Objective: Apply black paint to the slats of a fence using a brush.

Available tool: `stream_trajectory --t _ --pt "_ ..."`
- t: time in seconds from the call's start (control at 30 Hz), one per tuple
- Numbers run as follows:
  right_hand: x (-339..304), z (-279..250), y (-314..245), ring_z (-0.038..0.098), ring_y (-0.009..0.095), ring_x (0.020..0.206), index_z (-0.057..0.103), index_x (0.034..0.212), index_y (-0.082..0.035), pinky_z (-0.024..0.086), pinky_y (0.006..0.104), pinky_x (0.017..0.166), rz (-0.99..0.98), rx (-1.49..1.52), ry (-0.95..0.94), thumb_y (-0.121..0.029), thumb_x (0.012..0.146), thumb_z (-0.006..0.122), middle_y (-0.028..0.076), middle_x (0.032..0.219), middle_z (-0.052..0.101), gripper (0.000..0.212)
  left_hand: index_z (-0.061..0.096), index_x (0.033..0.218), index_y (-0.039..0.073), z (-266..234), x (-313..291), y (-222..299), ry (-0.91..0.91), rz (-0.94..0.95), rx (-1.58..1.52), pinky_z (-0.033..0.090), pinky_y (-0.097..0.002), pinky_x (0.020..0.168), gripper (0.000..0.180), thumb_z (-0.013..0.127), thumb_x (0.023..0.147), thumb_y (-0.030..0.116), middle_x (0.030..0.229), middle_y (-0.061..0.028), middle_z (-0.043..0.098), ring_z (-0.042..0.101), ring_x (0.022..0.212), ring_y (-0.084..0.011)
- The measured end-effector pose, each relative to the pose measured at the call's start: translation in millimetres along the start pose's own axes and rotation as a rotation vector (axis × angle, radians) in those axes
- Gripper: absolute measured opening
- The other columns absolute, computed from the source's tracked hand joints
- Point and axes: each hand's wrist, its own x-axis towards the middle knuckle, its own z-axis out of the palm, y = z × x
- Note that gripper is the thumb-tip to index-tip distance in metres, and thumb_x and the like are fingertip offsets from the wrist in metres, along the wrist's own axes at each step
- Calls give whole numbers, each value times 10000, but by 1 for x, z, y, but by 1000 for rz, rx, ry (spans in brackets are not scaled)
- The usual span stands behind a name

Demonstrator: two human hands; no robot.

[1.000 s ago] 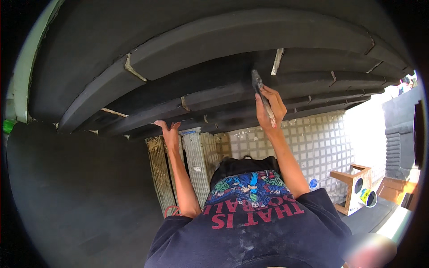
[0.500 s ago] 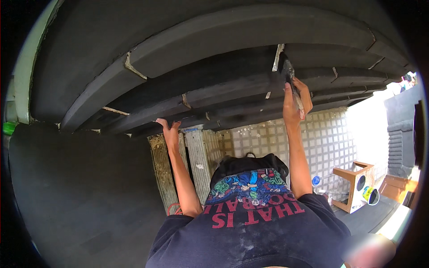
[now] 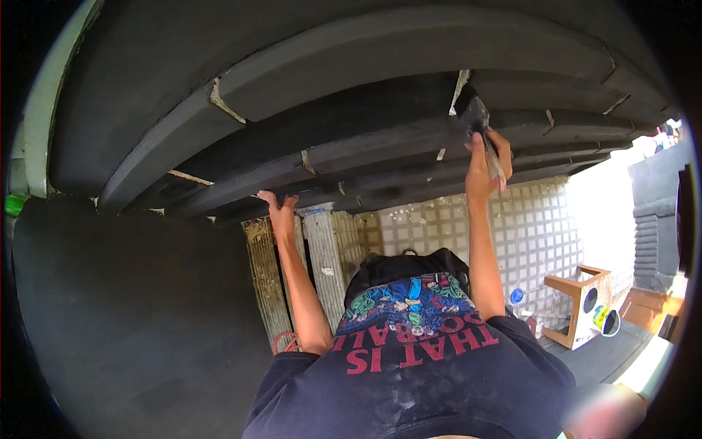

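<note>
My right hand [image 3: 480,167] is closed around the pale handle of a paintbrush [image 3: 474,110] with a broad, dark head. The brush head is against the dark stepped moulding [image 3: 409,47], beside a pale unpainted strip [image 3: 458,91] on it. Lower and to the left, my left hand [image 3: 280,210] rests its spread fingers on the lower edge of the moulding and holds nothing. Several more pale strips, such as one at the left [image 3: 225,101], break the dark surface.
Ribbed boards [image 3: 325,252] stand beside my left forearm. A tiled surface [image 3: 431,227] is beyond my body. To the right are a wooden stool [image 3: 569,311], a yellow-labelled can [image 3: 606,320] and a blue round lid [image 3: 517,296]. A dark smooth wall [image 3: 139,314] fills the left.
The brush has turned in my right hand, showing more of its flat face, and its head sits slightly lower along the pale strip. My left hand has barely moved.
</note>
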Motion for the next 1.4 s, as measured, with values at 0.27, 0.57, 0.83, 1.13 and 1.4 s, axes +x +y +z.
stream_trajectory --t 0.27,0.57,0.83,1.13,1.4 --pt "20 12 -19 708 178 805 669 1135 69 629 285 715 32 137 -224 -3 935 737 143 1095 713 223 -85 1667 76 -9 4 -15 11 33 -35 425 -351 1093 1087 694 909 76 1751 -132 40 476 1398 -294" --pt "0 8 -25 704 155 726 681 1100 68 602 278 654 -54 153 13 -29 929 756 154 1027 739 211 -80 1668 75 4 -4 -2 34 56 -58 419 -349 1092 1100 704 896 67 1746 -152 86 448 1434 -322" --pt "31 12 -22 690 156 853 675 1124 68 628 283 688 -82 112 -47 -38 938 755 134 1058 706 229 -89 1670 89 1 -3 -3 40 59 -71 420 -363 1095 1098 691 898 40 1748 -159 70 436 1455 -361" --pt "-30 29 2 731 233 948 723 1045 34 571 322 853 -100 76 -353 2 850 794 159 1071 750 210 -89 1677 128 6 -2 -10 26 123 -55 447 -382 1075 1091 674 904 20 1755 -164 23 435 1463 -388" --pt "5 -7 20 678 150 854 693 1108 48 582 277 732 -94 -86 -77 3 921 752 126 1084 726 201 -35 1684 124 -9 -10 -9 -4 101 -115 474 -395 1043 1030 626 906 -11 1760 -132 35 393 1491 -397"
